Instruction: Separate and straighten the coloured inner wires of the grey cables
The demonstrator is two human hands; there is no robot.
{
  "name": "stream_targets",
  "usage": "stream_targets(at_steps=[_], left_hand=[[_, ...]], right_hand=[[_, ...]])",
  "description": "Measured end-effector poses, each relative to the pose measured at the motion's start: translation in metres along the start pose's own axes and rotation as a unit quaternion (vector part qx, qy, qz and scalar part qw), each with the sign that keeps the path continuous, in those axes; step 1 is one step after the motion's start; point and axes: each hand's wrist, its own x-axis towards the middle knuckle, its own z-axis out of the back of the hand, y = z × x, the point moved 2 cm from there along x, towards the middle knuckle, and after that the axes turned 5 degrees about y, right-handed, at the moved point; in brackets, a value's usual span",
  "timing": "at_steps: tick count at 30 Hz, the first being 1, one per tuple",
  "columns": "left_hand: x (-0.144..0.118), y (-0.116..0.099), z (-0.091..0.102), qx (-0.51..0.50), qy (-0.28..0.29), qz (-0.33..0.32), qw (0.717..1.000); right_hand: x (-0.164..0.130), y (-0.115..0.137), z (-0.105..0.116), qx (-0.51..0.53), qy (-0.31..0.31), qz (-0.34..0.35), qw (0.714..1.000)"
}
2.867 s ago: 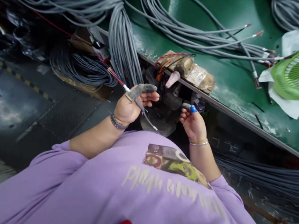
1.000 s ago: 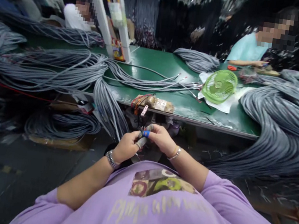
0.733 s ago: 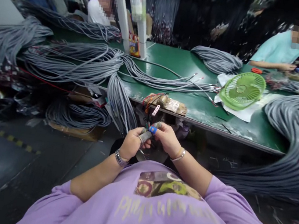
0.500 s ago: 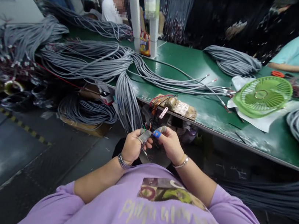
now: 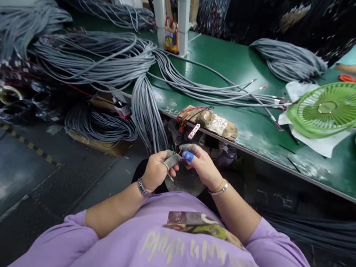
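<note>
My left hand and my right hand meet in front of my chest, just below the edge of the green table. Grey finger cots cover my left fingers; a blue cot and a grey one cover my right fingertips. Both hands pinch the end of a thin grey cable, whose small coloured wires stick up between the fingertips. The cable's tail hangs down below my left hand. A large bundle of grey cables drops off the table edge just left of my hands.
A taped brown block with red wires sits on the table edge above my hands. A green fan grille lies on white paper at right. Cable coils lie on the floor at left. Two other people sit at the table's far side.
My hands were apart 2.9 s ago, the left holding the cable; now they are together on its end. The view rose to show the table, then dipped slightly.
</note>
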Motion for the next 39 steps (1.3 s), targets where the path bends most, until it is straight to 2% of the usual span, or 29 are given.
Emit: stream_targets(at_steps=[8, 14, 26, 32, 36, 39], left_hand=[[-0.003, 0.0, 0.0, 0.091, 0.018, -0.01, 0.996], [-0.004, 0.004, 0.001, 0.112, 0.031, -0.016, 0.993], [-0.009, 0.01, -0.001, 0.043, 0.008, 0.018, 0.999], [-0.008, 0.01, -0.001, 0.046, 0.001, 0.029, 0.998], [-0.005, 0.01, 0.001, 0.005, -0.022, 0.027, 0.999], [-0.002, 0.008, 0.003, -0.034, -0.046, 0.022, 0.998]], right_hand=[[0.006, -0.009, -0.006, 0.023, -0.013, 0.008, 1.0], [0.004, -0.011, -0.006, 0.004, -0.016, -0.002, 1.0], [-0.001, -0.024, -0.014, 0.052, -0.082, -0.006, 0.995], [0.001, -0.026, -0.015, 0.077, -0.08, -0.02, 0.994], [0.001, -0.025, -0.012, 0.112, -0.063, -0.031, 0.991], [0.001, -0.025, -0.004, 0.157, -0.078, -0.042, 0.984]])
